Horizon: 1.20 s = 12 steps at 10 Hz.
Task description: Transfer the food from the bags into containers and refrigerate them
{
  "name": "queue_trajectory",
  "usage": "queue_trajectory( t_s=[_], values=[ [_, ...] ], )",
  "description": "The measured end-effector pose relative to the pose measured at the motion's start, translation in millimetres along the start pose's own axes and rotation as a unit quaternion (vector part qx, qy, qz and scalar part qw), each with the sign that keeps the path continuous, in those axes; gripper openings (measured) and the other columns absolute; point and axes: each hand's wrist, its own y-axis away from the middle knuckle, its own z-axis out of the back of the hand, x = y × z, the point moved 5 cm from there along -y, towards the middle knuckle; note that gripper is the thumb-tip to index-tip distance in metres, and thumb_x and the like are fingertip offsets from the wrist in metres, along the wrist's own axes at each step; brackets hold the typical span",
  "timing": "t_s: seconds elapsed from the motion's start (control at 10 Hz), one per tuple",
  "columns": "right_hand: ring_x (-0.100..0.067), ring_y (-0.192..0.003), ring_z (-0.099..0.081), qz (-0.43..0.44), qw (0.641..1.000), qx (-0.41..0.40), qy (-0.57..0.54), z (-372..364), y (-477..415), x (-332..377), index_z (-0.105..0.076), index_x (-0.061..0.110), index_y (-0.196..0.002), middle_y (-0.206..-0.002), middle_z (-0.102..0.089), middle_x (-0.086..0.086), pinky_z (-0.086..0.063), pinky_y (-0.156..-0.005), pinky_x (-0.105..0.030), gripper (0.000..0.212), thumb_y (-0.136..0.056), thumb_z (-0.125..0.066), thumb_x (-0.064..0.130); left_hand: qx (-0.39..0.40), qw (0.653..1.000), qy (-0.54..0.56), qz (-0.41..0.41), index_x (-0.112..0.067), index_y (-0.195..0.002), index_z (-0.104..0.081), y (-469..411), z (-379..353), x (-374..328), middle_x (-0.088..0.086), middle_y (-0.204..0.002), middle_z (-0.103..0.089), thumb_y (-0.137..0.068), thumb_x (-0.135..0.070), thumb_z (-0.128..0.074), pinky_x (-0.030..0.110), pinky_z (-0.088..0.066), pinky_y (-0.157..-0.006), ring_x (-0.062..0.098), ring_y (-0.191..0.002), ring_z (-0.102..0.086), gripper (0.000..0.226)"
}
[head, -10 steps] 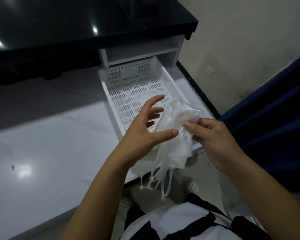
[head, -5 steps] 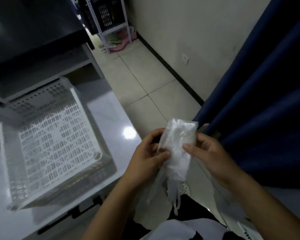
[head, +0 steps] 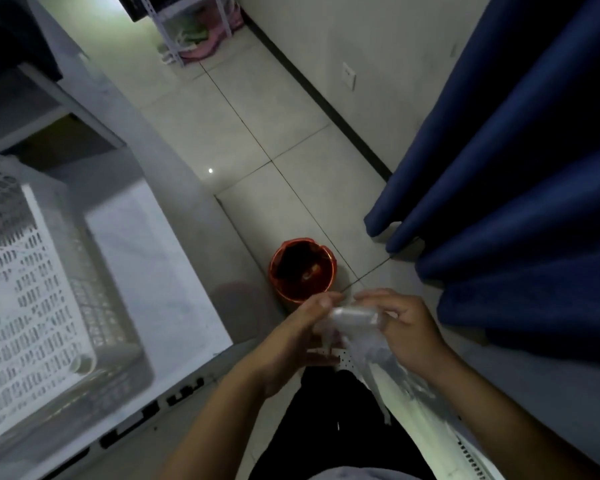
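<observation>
Left hand (head: 291, 336) and right hand (head: 407, 332) both grip one crumpled plastic bag (head: 355, 318) held above the floor, near the red bin (head: 302, 270); bag looks emptied, so step is probably disposal: next, carry it over the bin mouth and release.

Head view, dim throughout. I read the brightest area as the glossy white table (head: 146, 258), which throws back a pale sheen; a small round glare spot sits on the floor (head: 291, 98) tiles. The blue curtain (head: 520, 168) sinks to near-black in its folds. Motion blur smears the basket (head: 32, 271) holes and the clear bag (head: 355, 318). Straight edges bow and lean toward the corners, a wide-lens distortion.
</observation>
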Motion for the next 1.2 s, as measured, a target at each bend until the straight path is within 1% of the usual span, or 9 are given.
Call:
queue_trajectory(
  t_s=[0.2,0.3,0.4,0.5,0.6,0.8,0.9,1.0,1.2],
  values=[
    [-0.005,-0.102,-0.067,-0.081,0.994,0.041,0.059,0,-30,-79,-0.079,0.046,-0.088,-0.104,-0.074,0.015,-0.049,-0.088,-0.020,0.062,-0.090,-0.055,-0.012,-0.063,0.995,0.073,0.007,-0.019,-0.106,-0.063,-48,8,43,0.011,-0.104,-0.061,-0.086,0.002,-0.069,0.032,-0.052,-0.068,0.018,-0.075,-0.061,0.029],
    [-0.021,-0.100,-0.069,-0.179,0.984,0.015,0.013,11,-58,-128,-0.074,0.034,-0.108,-0.100,-0.077,-0.002,-0.052,-0.084,-0.023,0.043,-0.094,-0.057,-0.004,-0.134,0.990,0.042,0.005,-0.010,-0.107,-0.052,-79,26,72,0.014,-0.103,-0.054,-0.092,0.008,-0.056,0.036,-0.044,-0.067,0.024,-0.080,-0.052,0.024],
    [-0.016,-0.098,-0.069,-0.228,0.971,-0.058,0.032,26,-76,-160,-0.071,0.031,-0.105,-0.095,-0.076,0.001,-0.049,-0.073,-0.012,0.028,-0.092,-0.064,0.008,-0.201,0.979,-0.025,0.005,-0.007,-0.087,-0.056,-105,44,96,0.014,-0.093,-0.056,-0.094,0.009,-0.049,0.035,-0.038,-0.076,0.022,-0.083,-0.050,0.019],
    [-0.027,-0.102,-0.065,-0.271,0.955,-0.107,0.061,35,-97,-216,-0.069,0.023,-0.101,-0.100,-0.071,-0.006,-0.048,-0.086,-0.033,0.016,-0.095,-0.061,0.011,-0.313,0.949,-0.029,0.030,-0.007,-0.080,-0.068,-157,81,137,0.006,-0.085,-0.067,-0.091,0.003,-0.055,0.030,-0.046,-0.074,0.016,-0.075,-0.058,0.020],
    [-0.018,-0.095,-0.063,-0.287,0.947,-0.085,0.114,32,-103,-253,-0.068,0.019,-0.111,-0.109,-0.070,-0.005,-0.048,-0.078,-0.028,0.016,-0.097,-0.060,0.020,-0.368,0.928,-0.055,0.018,-0.017,-0.094,-0.072,-200,108,158,0.005,-0.090,-0.070,-0.091,-0.008,-0.057,0.023,-0.051,-0.064,0.004,-0.065,-0.061,0.018],
    [-0.013,-0.095,-0.057,-0.297,0.934,-0.029,0.197,28,-131,-334,-0.062,0.019,-0.128,-0.121,-0.064,-0.002,-0.042,-0.073,-0.020,0.031,-0.099,-0.054,0.024,-0.449,0.891,-0.045,-0.049,-0.022,-0.135,-0.056,-317,165,194,0.003,-0.126,-0.062,-0.091,-0.025,-0.061,0.027,-0.053,-0.089,0.017,-0.111,-0.062,0.044],
    [-0.015,-0.103,-0.057,-0.301,0.933,-0.036,0.196,31,-141,-362,-0.061,0.024,-0.128,-0.126,-0.064,0.000,-0.042,-0.081,-0.027,0.030,-0.098,-0.055,0.028,-0.436,0.895,-0.081,-0.056,-0.024,-0.142,-0.051,-358,183,212,0.005,-0.137,-0.058,-0.089,-0.026,-0.063,0.040,-0.049,-0.104,0.022,-0.124,-0.057,0.055],
    [-0.015,-0.107,-0.057,-0.298,0.934,-0.027,0.196,34,-154,-399,-0.059,0.029,-0.128,-0.128,-0.062,0.003,-0.042,-0.082,-0.028,0.031,-0.097,-0.056,0.032,-0.296,0.893,-0.295,0.170,-0.050,-0.153,-0.017,-410,213,261,0.007,-0.168,0.003,-0.087,-0.063,-0.057,0.056,-0.008,-0.122,0.040,-0.152,0.000,0.079],
    [-0.019,-0.120,-0.057,-0.316,0.925,-0.018,0.208,40,-151,-437,-0.057,0.032,-0.133,-0.138,-0.058,0.003,-0.043,-0.087,-0.029,0.038,-0.096,-0.057,0.038,-0.199,0.846,-0.442,0.224,-0.051,-0.154,-0.019,-431,227,288,-0.004,-0.169,0.009,-0.087,-0.071,-0.045,0.053,0.002,-0.123,0.034,-0.153,0.013,0.074]
  ],
)
